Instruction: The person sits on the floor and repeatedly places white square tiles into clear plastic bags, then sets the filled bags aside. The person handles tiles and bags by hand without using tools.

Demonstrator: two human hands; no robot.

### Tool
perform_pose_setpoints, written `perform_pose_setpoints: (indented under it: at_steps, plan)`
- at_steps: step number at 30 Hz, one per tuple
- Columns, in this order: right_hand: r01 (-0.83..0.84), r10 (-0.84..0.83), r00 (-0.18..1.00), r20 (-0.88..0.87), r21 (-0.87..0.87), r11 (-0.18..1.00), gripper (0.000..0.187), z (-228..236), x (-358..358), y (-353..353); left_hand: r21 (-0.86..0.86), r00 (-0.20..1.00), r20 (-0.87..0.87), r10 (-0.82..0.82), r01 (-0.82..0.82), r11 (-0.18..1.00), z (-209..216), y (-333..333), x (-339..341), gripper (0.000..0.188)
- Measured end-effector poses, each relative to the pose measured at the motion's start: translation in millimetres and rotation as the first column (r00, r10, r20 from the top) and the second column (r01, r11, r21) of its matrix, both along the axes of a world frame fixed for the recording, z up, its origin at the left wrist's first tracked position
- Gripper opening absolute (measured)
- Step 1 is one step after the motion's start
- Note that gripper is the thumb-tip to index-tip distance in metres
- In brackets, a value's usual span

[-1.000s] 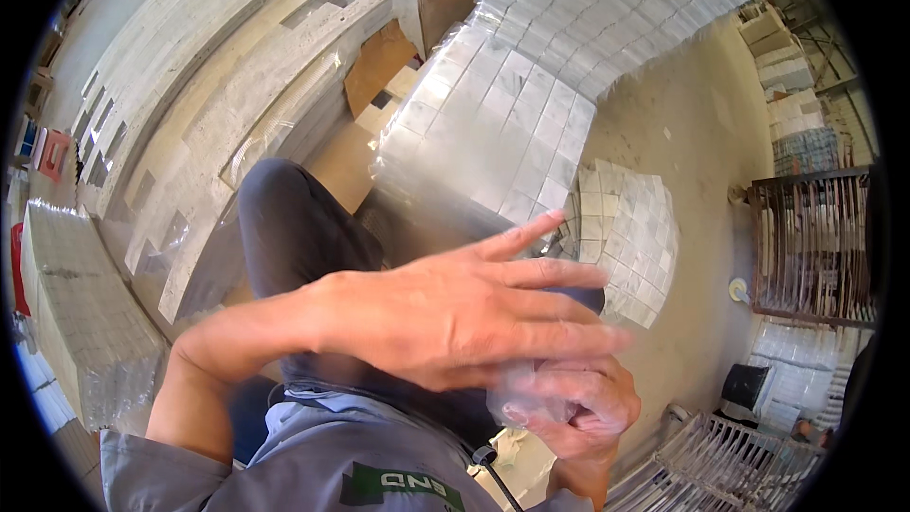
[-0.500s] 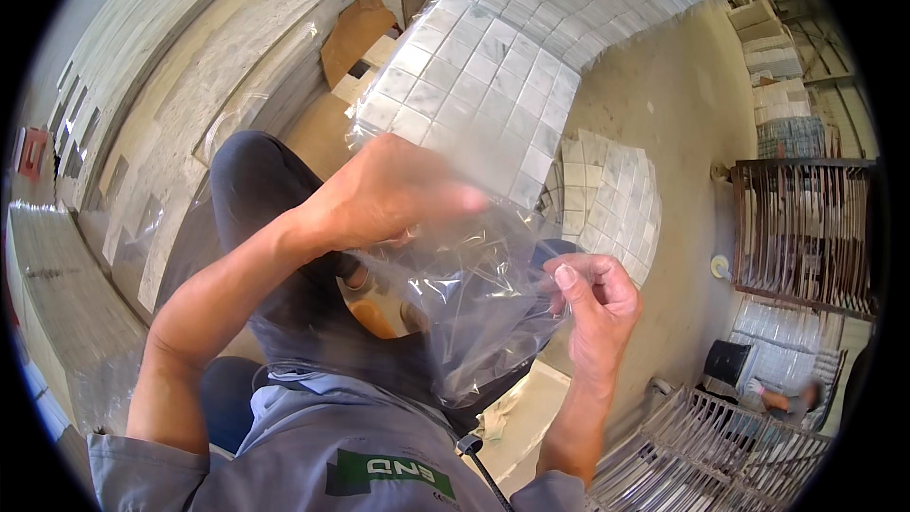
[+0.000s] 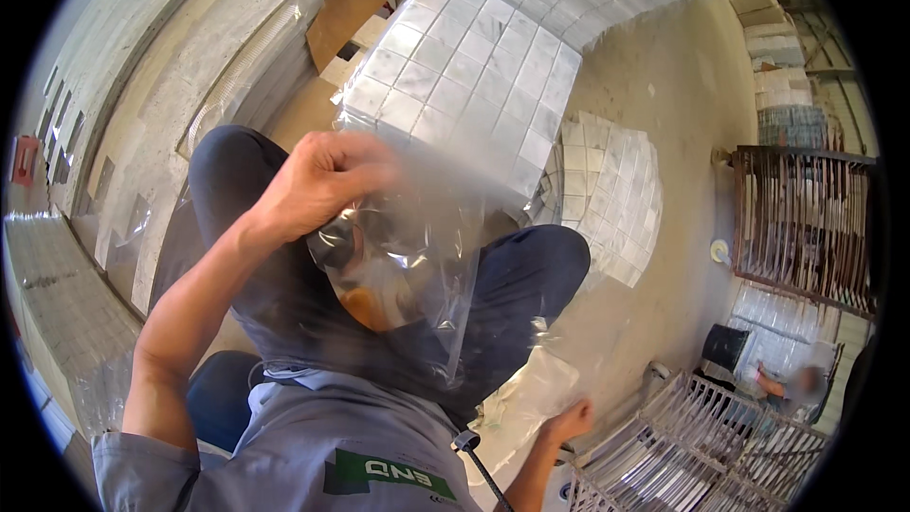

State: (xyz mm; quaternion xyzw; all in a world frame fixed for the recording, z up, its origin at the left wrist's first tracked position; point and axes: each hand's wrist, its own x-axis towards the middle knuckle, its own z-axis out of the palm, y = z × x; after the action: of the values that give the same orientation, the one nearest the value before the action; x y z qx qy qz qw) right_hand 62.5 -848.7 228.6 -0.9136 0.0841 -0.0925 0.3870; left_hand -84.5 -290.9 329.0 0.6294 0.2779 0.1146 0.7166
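My left hand [image 3: 327, 180] is closed, pinching a clear plastic sheet [image 3: 417, 275] that hangs over my lap. Just beyond that hand stands a stack of white-grey marble mosaic tile sheets [image 3: 474, 71], its near edge blurred behind the film. Down at the right, my right hand [image 3: 569, 420] is out by my side with its fingers curled in. Whatever it grips, if anything, is hidden. Beside it lies a pale, crumpled pile of sheet material [image 3: 531, 384].
More mosaic tiles [image 3: 611, 194] lie on the floor right of the stack. Long rows of stacked tiles [image 3: 227, 85] run along the left. Slatted racks [image 3: 801, 228] stand at the right, where another person [image 3: 791, 387] sits. A cardboard piece [image 3: 346, 19] is behind the stack.
My right hand has let go of the plastic sheet and moved down to the right side. My left hand has shifted left with the sheet, which now hangs from it.
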Motion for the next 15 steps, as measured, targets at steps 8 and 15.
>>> perform_pose_setpoints:
  at_steps: [8, 15]
  plan:
    - [-0.346, -0.440, 0.508, -0.741, -0.643, 0.684, 0.026, -145.2, -159.5, -138.4, 0.308, 0.998, 0.063, -0.006, -0.013, 0.951, 33.0, 32.2, 11.5, 0.011]
    - [-0.187, 0.140, 0.972, -0.191, -0.258, 0.948, 0.046, -10.4, -29.0, 29.6, 0.737, 0.875, 0.217, -0.432, 0.144, 0.660, 39.7, 28.8, 28.3, 0.011]
